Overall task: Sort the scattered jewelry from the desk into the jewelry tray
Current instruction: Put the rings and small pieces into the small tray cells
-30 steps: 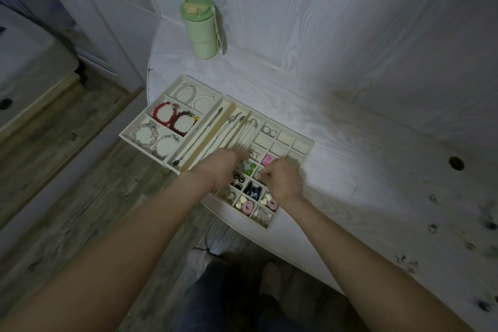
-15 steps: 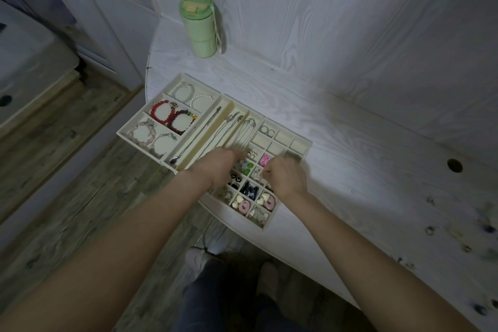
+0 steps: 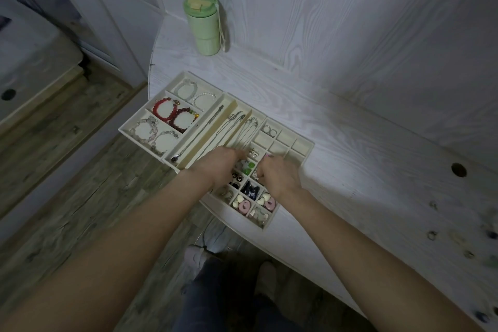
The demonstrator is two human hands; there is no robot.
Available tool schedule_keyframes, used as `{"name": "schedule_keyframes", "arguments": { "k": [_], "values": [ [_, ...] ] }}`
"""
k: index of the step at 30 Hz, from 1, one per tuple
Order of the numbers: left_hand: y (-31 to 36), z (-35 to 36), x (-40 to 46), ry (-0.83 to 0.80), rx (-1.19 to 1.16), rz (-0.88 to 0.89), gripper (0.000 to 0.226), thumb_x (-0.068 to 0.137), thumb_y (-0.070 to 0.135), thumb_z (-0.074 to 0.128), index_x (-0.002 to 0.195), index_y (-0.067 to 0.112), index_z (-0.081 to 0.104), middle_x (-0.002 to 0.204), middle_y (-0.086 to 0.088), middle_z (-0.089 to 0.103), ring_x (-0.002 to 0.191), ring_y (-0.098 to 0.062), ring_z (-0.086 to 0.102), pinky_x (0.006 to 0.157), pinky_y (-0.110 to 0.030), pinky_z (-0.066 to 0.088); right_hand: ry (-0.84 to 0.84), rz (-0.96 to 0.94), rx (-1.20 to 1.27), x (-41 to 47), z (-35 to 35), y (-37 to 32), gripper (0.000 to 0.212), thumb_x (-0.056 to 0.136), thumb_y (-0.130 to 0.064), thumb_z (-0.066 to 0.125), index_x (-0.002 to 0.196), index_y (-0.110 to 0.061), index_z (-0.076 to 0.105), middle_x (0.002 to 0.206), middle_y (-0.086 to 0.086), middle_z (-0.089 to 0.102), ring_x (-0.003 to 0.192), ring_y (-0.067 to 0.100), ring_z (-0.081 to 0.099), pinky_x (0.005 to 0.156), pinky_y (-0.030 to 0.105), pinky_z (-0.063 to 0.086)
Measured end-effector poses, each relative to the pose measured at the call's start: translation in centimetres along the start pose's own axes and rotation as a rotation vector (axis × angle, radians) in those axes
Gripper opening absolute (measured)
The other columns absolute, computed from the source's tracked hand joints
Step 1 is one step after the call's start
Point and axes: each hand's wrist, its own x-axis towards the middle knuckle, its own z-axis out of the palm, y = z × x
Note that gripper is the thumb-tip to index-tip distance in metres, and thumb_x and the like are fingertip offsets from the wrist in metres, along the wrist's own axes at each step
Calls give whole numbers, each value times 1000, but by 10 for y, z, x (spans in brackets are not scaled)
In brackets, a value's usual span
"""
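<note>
Meanwhile both hands sit over the jewelry tray [image 3: 303, 148] near the desk's front edge, left hand [image 3: 219, 166] and right hand [image 3: 279, 176] curled, contents hidden; loose jewelry [image 3: 432, 234] lies toward the desk's right end, nearer the right hand.

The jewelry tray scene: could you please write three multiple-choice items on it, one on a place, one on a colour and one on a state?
1. Where does the bottle stand?
A. On the desk, beyond the tray, by the wall
B. Inside the tray
C. On the floor

2. What colour is the bottle?
A. Blue
B. Green
C. Black

3. How is the tray's far right corner compartment?
A. Holding red bracelets
B. Holding a necklace
C. Empty

Answers: 1 A, since it stands on the desk past the tray's far edge. 2 B, since body and lid are pale green. 3 C, since only its bare lining shows; the red bracelets lie in the left section.
</note>
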Motion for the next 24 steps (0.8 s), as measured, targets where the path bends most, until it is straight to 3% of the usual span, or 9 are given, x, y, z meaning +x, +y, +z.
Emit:
{"name": "schedule_keyframes", "arguments": {
  "k": [6,10,16,24],
  "values": [
    [2,-2,-1,-7,-10,-23,66,82,-12,47,138,23,44,128,-12,56,113,-26,56,92,-35,50,51,10,70,3,13,8,33,81,4,58,59,-19,52,63,-3,47,53,11,44,54,23,40],
    [3,-1,-1,-9,-9,-24,67,82,-12,49,138,23,44,130,-11,55,114,-25,56,93,-34,49,62,33,129,4,15,14,15,83,0,66,81,-14,71,92,3,67,75,14,65,64,23,53],
    [0,1,2,-5,19,-14,65,82,-11,49,137,23,45,127,-11,57,111,-26,57,90,-35,51,42,-45,125,6,14,12,26,86,-6,66,106,-23,68,104,-1,67,86,14,65,64,21,43],
    [-2,2,4,-10,44,-4,66,82,-11,48,137,24,45,125,-11,58,107,-26,59,87,-38,53,83,-61,162,7,14,13,25,87,-10,65,106,-26,69,108,-3,67,93,13,64,69,21,40]
  ]
}}
